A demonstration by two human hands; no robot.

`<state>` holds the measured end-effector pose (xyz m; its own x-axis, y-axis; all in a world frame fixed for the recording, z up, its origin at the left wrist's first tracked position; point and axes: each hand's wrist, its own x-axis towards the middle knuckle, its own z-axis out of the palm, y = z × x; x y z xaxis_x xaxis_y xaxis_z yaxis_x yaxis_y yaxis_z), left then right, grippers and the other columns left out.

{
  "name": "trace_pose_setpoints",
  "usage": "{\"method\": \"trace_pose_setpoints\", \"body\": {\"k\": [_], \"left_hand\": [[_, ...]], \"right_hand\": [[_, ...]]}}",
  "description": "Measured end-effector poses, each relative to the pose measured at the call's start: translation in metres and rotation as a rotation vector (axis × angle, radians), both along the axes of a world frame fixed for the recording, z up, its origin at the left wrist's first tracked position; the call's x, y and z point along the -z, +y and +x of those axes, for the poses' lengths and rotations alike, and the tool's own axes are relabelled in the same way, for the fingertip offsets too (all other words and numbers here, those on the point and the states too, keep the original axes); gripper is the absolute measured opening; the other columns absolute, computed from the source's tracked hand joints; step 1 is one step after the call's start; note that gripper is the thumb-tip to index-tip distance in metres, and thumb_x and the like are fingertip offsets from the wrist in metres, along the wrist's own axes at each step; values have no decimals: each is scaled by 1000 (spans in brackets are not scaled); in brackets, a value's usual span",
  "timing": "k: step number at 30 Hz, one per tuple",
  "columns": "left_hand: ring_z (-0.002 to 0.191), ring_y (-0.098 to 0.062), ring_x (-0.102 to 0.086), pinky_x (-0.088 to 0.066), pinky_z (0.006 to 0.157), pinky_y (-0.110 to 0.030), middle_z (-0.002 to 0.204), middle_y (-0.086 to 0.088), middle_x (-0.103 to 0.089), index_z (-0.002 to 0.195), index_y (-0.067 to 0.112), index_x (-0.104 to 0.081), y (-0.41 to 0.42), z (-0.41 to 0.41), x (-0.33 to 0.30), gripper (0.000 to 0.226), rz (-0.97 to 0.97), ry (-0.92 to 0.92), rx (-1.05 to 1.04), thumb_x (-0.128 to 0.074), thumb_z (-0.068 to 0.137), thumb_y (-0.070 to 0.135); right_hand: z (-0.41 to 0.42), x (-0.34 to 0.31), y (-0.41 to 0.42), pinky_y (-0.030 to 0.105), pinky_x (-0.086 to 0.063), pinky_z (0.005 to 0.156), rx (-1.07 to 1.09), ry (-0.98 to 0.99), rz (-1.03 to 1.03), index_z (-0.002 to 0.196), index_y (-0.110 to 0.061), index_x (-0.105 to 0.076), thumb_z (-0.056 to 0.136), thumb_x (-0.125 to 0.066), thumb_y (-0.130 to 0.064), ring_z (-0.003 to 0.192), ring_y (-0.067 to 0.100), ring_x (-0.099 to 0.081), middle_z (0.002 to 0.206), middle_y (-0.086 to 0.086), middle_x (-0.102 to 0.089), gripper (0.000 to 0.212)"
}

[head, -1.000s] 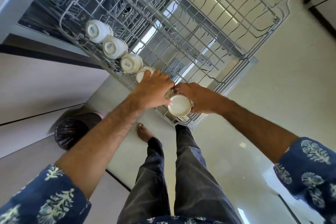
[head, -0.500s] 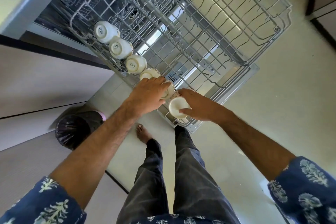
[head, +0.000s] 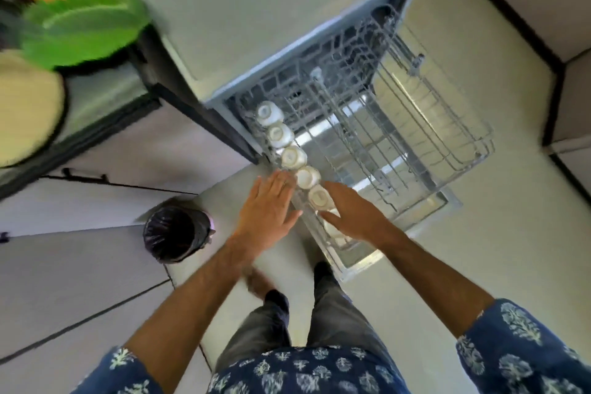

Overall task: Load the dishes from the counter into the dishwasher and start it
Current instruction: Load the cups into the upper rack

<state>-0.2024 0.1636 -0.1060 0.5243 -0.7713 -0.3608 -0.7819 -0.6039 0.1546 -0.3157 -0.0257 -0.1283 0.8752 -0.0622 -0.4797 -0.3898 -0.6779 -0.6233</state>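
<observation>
Kitchen floor (head: 479,249) below; both hands spread, holding nothing: left hand (head: 267,213) & right hand (head: 353,217) flank rack (head: 447,150) w/ white cups (head: 292,157).

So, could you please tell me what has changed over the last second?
Both hands let go: the left hand and right hand now hover open, drawn back from the cups, the last one left in the rack. The other cups stayed put.
</observation>
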Motion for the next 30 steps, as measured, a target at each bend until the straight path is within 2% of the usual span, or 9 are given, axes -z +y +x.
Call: {"method": "trace_pose_setpoints", "body": {"k": [3, 5, 9, 12, 14, 18, 20, 25, 30], "left_hand": [[151, -32, -19, -19, 120, -53, 164, -10, -21, 157, 12, -23, 38, 6, -38, 76, -43, -37, -189, -31, 97, 59], [151, -33, -18, -17, 121, -55, 164, -11, -21, 156, 12, -25, 73, 13, -61, 79, -52, -89, -297, -24, 95, 61], [153, -33, -12, -11, 123, -55, 165, -12, -15, 158, 12, -21, 160, 28, -101, 80, -71, -202, -459, -20, 94, 59], [152, -32, -15, -15, 122, -55, 165, -11, -18, 157, 13, -23, 237, 33, -125, 77, -106, -300, -605, -25, 96, 59], [153, -31, -13, -15, 122, -55, 165, -10, -17, 157, 13, -24, 297, 30, -140, 78, -116, -363, -695, -27, 96, 61], [154, -30, -4, -9, 123, -55, 167, -9, -11, 158, 14, -20, 409, 18, -166, 79, -99, -465, -867, -27, 96, 63], [154, -29, -4, -6, 124, -54, 167, -8, -11, 158, 14, -21, 464, 5, -179, 80, -78, -499, -968, -26, 95, 63], [154, -29, -2, -5, 123, -54, 167, -6, -12, 158, 17, -21, 585, -27, -202, 80, -65, -556, -1191, -27, 94, 65], [153, -31, -11, -10, 122, -53, 166, -8, -16, 157, 17, -23, 681, -46, -213, 77, -54, -555, -1404, -26, 95, 62]], "right_hand": [[30, -45, 31, 36, -28, 114, -170, -120, -99, 155, -14, -24, 95, -61, -37, 143, 26, -31, 157, 9, -31, 74], [55, -73, 60, 38, -21, 119, -290, -201, -195, 157, -14, -20, 95, -55, -45, 148, 27, -22, 161, 11, -23, 77], [113, -115, 131, 50, -23, 120, -516, -364, -303, 157, -15, -22, 87, -28, -62, 150, 31, -18, 164, 11, -17, 84], [154, -142, 198, 54, -32, 114, -668, -480, -382, 154, -12, -27, 89, -33, -61, 145, 36, -30, 160, 16, -26, 82], [175, -159, 256, 54, -33, 113, -759, -548, -426, 155, -12, -23, 91, -38, -61, 145, 37, -30, 160, 16, -24, 81], [204, -186, 373, 49, -17, 122, -887, -680, -403, 159, -19, -7, 96, -46, -55, 153, 27, -7, 166, 7, -2, 82], [212, -198, 433, 46, -11, 124, -949, -718, -357, 159, -22, -4, 97, -46, -55, 153, 23, -1, 166, 3, 3, 82], [233, -230, 572, 46, -20, 122, -1097, -825, -298, 158, -20, -12, 94, -54, -50, 151, 26, -15, 165, 8, -13, 83], [249, -252, 692, 46, -25, 119, -1219, -882, -244, 156, -16, -19, 93, -57, -46, 147, 28, -25, 162, 9, -21, 79]]}}
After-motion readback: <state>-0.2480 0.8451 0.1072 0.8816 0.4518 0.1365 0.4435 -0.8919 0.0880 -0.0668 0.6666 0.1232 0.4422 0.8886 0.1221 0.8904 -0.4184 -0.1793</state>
